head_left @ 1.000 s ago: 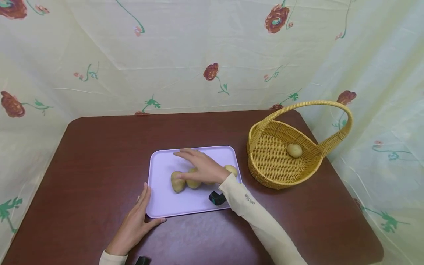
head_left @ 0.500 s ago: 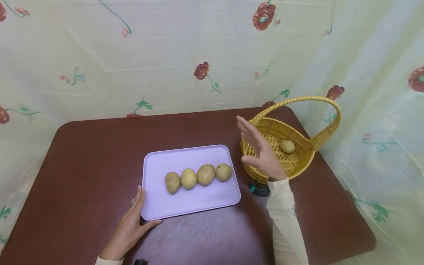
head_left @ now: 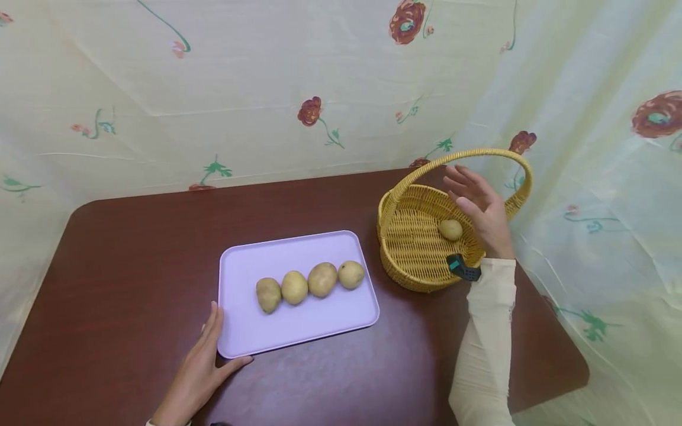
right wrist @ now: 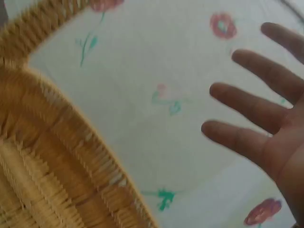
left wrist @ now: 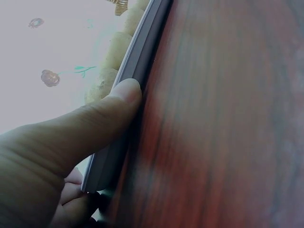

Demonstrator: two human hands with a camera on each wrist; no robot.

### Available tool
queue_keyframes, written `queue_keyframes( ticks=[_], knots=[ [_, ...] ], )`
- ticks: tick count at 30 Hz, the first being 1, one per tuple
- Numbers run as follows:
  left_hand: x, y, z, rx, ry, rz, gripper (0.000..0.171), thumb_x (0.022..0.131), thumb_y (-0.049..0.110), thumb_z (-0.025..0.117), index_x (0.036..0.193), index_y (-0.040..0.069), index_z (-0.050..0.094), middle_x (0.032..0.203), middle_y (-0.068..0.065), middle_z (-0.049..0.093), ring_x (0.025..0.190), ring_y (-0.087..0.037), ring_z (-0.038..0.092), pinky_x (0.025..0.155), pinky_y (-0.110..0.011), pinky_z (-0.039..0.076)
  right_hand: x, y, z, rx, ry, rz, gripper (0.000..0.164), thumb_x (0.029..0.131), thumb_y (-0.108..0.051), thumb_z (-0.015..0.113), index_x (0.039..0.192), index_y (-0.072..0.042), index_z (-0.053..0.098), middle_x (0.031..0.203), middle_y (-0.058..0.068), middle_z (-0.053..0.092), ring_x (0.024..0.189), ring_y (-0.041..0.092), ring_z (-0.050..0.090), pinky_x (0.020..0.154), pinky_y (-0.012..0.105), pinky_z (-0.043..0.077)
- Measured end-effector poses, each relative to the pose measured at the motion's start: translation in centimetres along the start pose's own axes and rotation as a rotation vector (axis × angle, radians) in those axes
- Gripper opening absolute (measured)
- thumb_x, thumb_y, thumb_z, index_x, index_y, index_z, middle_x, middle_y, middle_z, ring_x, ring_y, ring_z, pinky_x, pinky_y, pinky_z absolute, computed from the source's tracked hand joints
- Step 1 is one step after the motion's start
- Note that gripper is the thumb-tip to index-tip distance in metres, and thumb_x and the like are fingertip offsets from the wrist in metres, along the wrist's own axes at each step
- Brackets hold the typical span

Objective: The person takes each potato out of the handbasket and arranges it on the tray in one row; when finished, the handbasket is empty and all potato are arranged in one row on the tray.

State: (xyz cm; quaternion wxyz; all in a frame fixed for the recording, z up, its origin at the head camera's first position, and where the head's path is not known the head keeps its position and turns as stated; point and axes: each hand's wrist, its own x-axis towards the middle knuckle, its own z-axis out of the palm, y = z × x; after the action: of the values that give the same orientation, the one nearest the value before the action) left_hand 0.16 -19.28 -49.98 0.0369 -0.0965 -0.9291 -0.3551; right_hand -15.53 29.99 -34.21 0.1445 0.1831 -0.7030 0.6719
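Several potatoes (head_left: pixel 322 280) lie in a row on a lilac tray (head_left: pixel 288 328). My left hand (head_left: pixel 194 376) rests at the tray's near left corner, its fingers along the left side and its thumb (left wrist: pixel 126 90) touching the near edge. Over the right side of a wicker basket (head_left: pixel 426 283) my right hand (head_left: pixel 487 216) is raised, fingers spread and holding nothing. One potato (head_left: pixel 450 229) lies inside the basket, left of that hand. In the right wrist view the spread fingers (right wrist: pixel 251 104) appear beside the basket's rim (right wrist: pixel 102 147).
The basket's tall arched handle (head_left: pixel 474 152) rises over it, close to the right hand. A brown wooden table (head_left: pixel 133 266) carries everything. Behind it hangs a flowered cloth (head_left: pixel 240 106), which also runs down the right side. A black wrist device (head_left: pixel 462 267) is on the right wrist.
My right hand has moved right from above the potatoes on the tray to the basket's right side. The left hand stays at the tray corner. The head view has shifted slightly.
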Motion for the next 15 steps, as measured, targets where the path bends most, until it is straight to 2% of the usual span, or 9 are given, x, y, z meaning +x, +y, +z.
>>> queue_keyframes(
  ticks=[4, 8, 10, 11, 15],
  knots=[
    [0.0, -0.1, 0.0, 0.004, 0.000, -0.001, 0.110, 0.072, 0.034, 0.083, 0.153, 0.006, 0.014, 0.159, -0.018, 0.012, 0.135, -0.052, 0.026, 0.115, -0.022, 0.005, 1.0, 2.3, -2.5, -0.250, 0.010, 0.196, 0.049, 0.093, -0.014, 0.061, 0.141, -0.014, 0.050, 0.143, 0.010, 0.049, 0.129, 0.026, 0.048, 0.095, 0.022, 0.045],
    [0.1, -0.1, 0.0, 0.005, -0.007, -0.009, 0.110, 0.073, 0.034, 0.083, 0.154, 0.006, 0.014, 0.159, -0.017, 0.011, 0.134, -0.054, 0.026, 0.117, -0.036, 0.011, 0.9, 4.9, -4.4, -0.487, -0.046, 0.387, 0.054, 0.093, -0.030, 0.063, 0.143, -0.018, 0.046, 0.145, 0.014, 0.046, 0.128, 0.031, 0.048, 0.102, 0.038, 0.042],
    [0.1, -0.1, 0.0, 0.005, -0.006, -0.008, 0.110, 0.073, 0.034, 0.083, 0.154, 0.006, 0.014, 0.159, -0.017, 0.011, 0.134, -0.054, 0.027, 0.116, -0.040, 0.013, 0.7, 5.9, -5.1, -0.588, -0.084, 0.451, 0.059, 0.092, -0.036, 0.064, 0.144, -0.014, 0.045, 0.144, 0.017, 0.047, 0.127, 0.034, 0.048, 0.104, 0.047, 0.038],
    [0.1, -0.1, 0.0, 0.005, -0.005, -0.006, 0.110, 0.073, 0.033, 0.083, 0.154, 0.006, 0.014, 0.159, -0.017, 0.011, 0.134, -0.054, 0.027, 0.116, -0.039, 0.013, 0.6, 6.3, -5.3, -0.630, -0.102, 0.481, 0.061, 0.091, -0.039, 0.064, 0.143, -0.012, 0.046, 0.142, 0.018, 0.047, 0.127, 0.036, 0.048, 0.103, 0.051, 0.037],
    [0.1, -0.1, 0.1, 0.006, -0.003, 0.008, 0.110, 0.072, 0.033, 0.083, 0.153, 0.005, 0.015, 0.159, -0.018, 0.012, 0.134, -0.053, 0.027, 0.114, -0.018, 0.005, 0.3, 7.4, -5.6, -0.756, -0.155, 0.563, 0.064, 0.091, -0.045, 0.062, 0.139, -0.004, 0.049, 0.138, 0.022, 0.050, 0.125, 0.039, 0.046, 0.101, 0.055, 0.037]
  ],
)
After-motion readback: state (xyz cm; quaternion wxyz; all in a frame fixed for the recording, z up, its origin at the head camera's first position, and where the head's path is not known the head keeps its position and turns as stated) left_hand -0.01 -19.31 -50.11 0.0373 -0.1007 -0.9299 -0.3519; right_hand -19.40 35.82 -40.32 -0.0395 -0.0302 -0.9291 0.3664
